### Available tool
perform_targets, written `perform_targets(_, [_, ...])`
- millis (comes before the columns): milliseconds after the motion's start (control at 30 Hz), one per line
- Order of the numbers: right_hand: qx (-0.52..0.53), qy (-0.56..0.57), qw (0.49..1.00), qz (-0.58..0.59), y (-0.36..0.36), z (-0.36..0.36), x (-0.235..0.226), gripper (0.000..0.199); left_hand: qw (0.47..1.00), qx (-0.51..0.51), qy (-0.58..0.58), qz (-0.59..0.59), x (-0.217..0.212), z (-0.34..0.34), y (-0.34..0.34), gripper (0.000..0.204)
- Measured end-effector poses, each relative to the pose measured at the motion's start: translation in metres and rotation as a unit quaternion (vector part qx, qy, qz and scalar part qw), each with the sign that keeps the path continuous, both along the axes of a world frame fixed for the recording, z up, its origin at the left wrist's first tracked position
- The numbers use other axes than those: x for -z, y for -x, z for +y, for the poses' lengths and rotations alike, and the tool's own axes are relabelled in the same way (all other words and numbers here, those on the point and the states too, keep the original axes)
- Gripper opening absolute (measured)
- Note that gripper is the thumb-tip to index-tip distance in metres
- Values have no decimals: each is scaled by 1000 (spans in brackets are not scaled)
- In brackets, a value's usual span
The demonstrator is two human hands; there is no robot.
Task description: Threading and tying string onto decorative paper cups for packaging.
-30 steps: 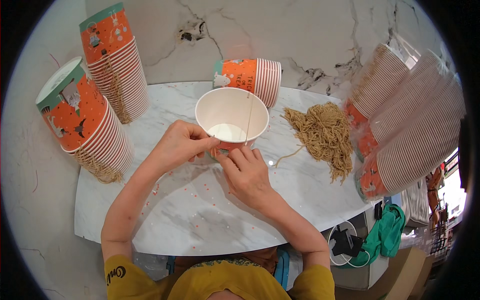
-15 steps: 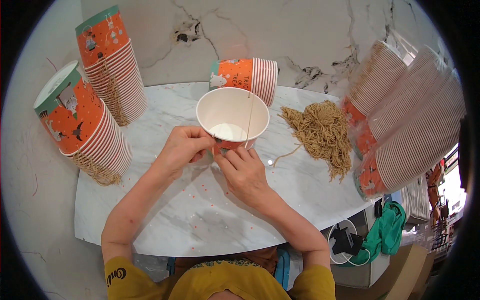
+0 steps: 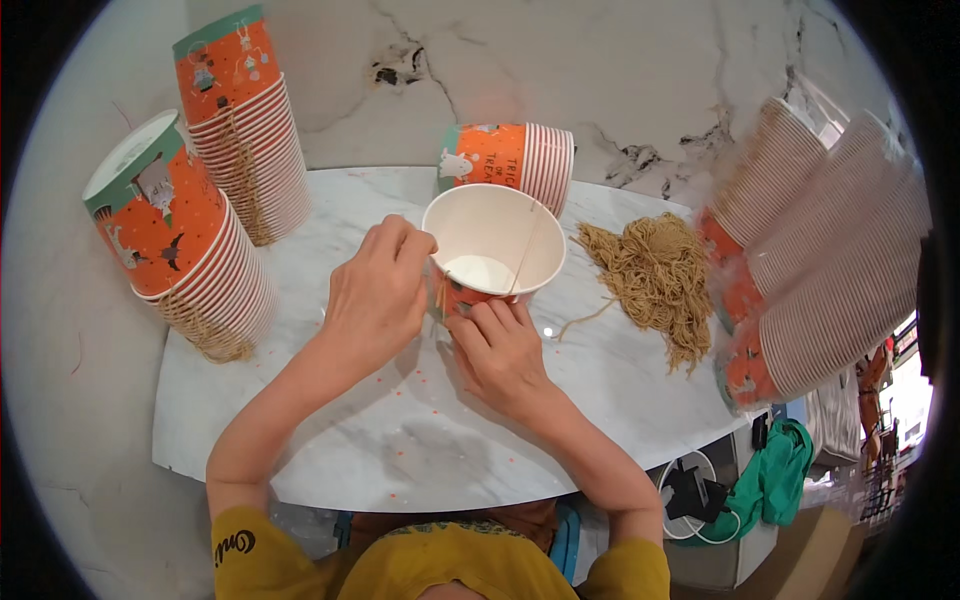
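Observation:
A paper cup (image 3: 494,228), white inside and orange with a green band outside, tips toward me over the table. A thin tan string (image 3: 526,245) crosses its open mouth from the far right rim to the near wall. My left hand (image 3: 382,290) is closed in a pinch at the cup's left rim. Below its fingertips a piece of string shows against the outer wall, though its upper end is partly hidden. With its fingers curled, my right hand (image 3: 503,350) grips the cup's near side; the fingertips are partly hidden.
Two stacks of nested orange cups with string handles stand at left: one nearer (image 3: 165,225), one behind (image 3: 240,110). A shorter stack (image 3: 497,155) lies at the back. Right of the cup is a tangled string pile (image 3: 655,275), then plastic-wrapped stacks (image 3: 830,290). Green cloth (image 3: 778,470) hangs beyond the table (image 3: 420,455).
My left hand has risen from the cup's near left side to its rim, turning its back more toward me. My right hand stays at the near wall. The whole view has shifted slightly.

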State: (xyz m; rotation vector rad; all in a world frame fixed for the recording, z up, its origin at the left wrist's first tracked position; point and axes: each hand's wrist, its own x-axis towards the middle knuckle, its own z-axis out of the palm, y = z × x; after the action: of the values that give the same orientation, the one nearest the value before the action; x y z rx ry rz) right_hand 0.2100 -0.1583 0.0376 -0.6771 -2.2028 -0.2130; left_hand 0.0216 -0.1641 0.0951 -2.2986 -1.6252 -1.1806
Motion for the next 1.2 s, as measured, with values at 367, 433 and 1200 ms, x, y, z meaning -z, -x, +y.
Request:
perform_targets(367, [-4,19,998,57,-1,-1,-5,30,985,154,-38,70,15,22,15,27])
perform_targets(433, [29,19,996,84,-7,3,-7,43,988,151,-24,19,12,24,19,23])
perform_targets(1200, [44,440,825,353,-23,40,27,34,817,82,212,-530,2,50,67,13])
